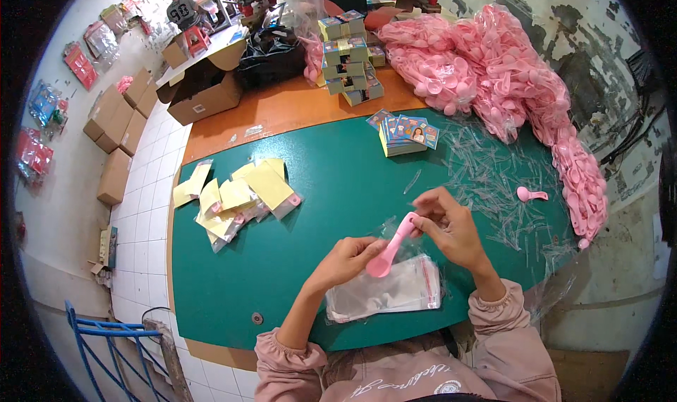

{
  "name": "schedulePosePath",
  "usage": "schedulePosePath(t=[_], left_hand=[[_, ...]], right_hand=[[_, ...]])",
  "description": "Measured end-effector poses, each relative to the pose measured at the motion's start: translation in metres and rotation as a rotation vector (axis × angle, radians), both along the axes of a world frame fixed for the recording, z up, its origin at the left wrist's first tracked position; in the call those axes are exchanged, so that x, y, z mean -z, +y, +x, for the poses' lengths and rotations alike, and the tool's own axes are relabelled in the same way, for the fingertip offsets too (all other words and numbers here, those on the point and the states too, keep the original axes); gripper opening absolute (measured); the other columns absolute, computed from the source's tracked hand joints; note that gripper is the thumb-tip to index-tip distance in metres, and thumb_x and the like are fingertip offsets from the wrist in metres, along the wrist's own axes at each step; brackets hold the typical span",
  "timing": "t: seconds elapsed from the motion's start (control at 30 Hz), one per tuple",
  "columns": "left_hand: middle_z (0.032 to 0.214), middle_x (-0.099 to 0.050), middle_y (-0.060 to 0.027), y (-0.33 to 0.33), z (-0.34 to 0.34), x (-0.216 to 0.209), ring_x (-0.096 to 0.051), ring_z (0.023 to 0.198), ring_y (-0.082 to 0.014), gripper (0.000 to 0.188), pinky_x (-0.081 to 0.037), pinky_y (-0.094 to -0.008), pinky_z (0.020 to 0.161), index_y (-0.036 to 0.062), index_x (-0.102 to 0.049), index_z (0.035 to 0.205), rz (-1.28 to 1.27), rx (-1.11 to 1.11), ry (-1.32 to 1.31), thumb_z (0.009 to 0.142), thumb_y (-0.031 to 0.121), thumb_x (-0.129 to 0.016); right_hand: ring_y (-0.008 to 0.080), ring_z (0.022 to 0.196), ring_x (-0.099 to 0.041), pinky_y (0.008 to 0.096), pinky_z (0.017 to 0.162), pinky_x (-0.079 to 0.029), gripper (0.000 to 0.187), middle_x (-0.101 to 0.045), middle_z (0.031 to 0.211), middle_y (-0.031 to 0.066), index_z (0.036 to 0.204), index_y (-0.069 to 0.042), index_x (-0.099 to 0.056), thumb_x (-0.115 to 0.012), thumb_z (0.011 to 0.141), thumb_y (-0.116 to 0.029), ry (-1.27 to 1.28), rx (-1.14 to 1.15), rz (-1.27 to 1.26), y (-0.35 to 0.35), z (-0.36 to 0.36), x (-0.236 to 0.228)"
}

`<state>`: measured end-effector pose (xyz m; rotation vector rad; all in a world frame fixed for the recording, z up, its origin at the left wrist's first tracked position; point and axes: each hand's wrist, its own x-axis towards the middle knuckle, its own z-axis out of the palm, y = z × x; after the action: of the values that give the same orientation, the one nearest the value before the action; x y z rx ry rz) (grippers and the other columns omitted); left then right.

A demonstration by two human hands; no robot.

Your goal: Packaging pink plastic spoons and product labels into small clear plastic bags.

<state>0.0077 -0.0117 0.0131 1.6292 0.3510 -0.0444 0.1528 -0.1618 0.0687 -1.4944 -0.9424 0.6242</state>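
On the green table (211, 282), along the far right, a large heap of bagged pink spoons (493, 70); close to the near edge, a stack of clear bags (374, 296). Above that stack, gripped near the bowl in the left hand (347, 262) and pinched by the handle's end in the right hand (450, 227), a single pink spoon (399, 240). Looks light and fairly stiff, probably smooth plastic, slightly slippery, hardly fragile; best taken by the handle. Points bowl-first toward the near left, long axis slanting to the far right.
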Motion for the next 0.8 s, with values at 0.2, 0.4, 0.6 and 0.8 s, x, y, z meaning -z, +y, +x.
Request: schedulePosePath(t=[0.2,0.4,0.6,0.8], left_hand=[[0.077,-0.060,-0.0024,-0.017,0.008,-0.011,-0.053,0.074,-0.0088,0.033,-0.045,-0.0233,0.068,-0.0004,-0.061,0.096,-0.109,-0.047,-0.119,0.094,0.025,-0.040],[0.085,-0.065,-0.0095,0.002,-0.021,-0.038,-0.059,0.074,-0.0128,0.040,-0.047,-0.0261,0.073,-0.0035,-0.061,0.095,-0.161,-0.140,-0.498,0.096,0.025,-0.033],[0.070,-0.063,-0.0161,0.035,-0.019,-0.064,-0.063,0.057,-0.0195,0.048,-0.049,-0.0241,0.049,-0.0035,-0.054,0.097,0.220,-0.506,-0.555,0.095,0.038,-0.030],[0.058,-0.057,-0.0083,0.035,-0.002,-0.039,-0.057,0.047,-0.0153,0.041,-0.046,-0.0226,0.043,0.0043,-0.051,0.092,-0.070,-0.637,-0.458,0.095,0.039,-0.030]], right_hand=[[0.0124,0.068,-0.061,0.0269,0.059,-0.050,0.009,-0.063,0.078,0.0094,0.083,0.003,-0.060,-0.061,0.078,-0.003,-0.317,-0.099,0.009,-0.005,0.002,-0.003],[0.0137,0.071,-0.058,0.0235,0.059,-0.046,0.016,-0.063,0.077,0.0069,0.084,-0.003,-0.065,-0.065,0.076,-0.017,0.068,-0.449,0.261,-0.043,0.135,-0.013],[0.0216,0.075,-0.061,0.0320,0.067,-0.047,0.031,-0.064,0.082,0.0099,0.100,-0.007,-0.061,-0.064,0.077,-0.027,-0.514,0.323,-0.278,-0.008,0.203,0.015],[0.0214,0.071,-0.062,0.0329,0.067,-0.048,0.043,-0.064,0.078,0.0122,0.101,0.001,-0.058,-0.069,0.071,-0.029,-0.440,0.502,-0.383,0.072,0.175,0.064]])
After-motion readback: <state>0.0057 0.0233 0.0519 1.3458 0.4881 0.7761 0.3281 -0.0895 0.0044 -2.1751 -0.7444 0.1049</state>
